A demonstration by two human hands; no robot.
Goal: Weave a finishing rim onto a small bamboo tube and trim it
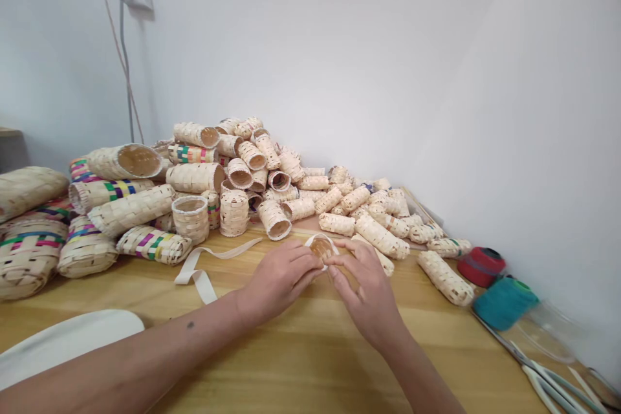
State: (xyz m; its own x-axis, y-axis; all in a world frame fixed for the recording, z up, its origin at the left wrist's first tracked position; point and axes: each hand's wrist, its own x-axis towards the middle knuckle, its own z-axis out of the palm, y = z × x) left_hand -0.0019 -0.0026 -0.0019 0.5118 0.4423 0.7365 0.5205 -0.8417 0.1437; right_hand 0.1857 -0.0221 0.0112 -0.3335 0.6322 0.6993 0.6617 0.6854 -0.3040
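Note:
Between my two hands is a small woven basket [322, 246], its round mouth tilted toward me and edged with a white band. My left hand [286, 272] closes on the left side of the rim, fingertips pressed on the edge. On the right side, my right hand [361, 284] pinches the same rim with thumb and fingers. Most of the basket's body is hidden behind the hands. A loose white ribbon [194, 268] curls on the table just left of my left hand.
Woven baskets [194, 178] are heaped against the wall, with several smaller ones [383, 236] at right. Red thread [481, 266] and teal thread [505, 302] spools stand by scissors [548, 378] at the right edge. A white rounded item [82, 336] lies at left on the wooden table [310, 369].

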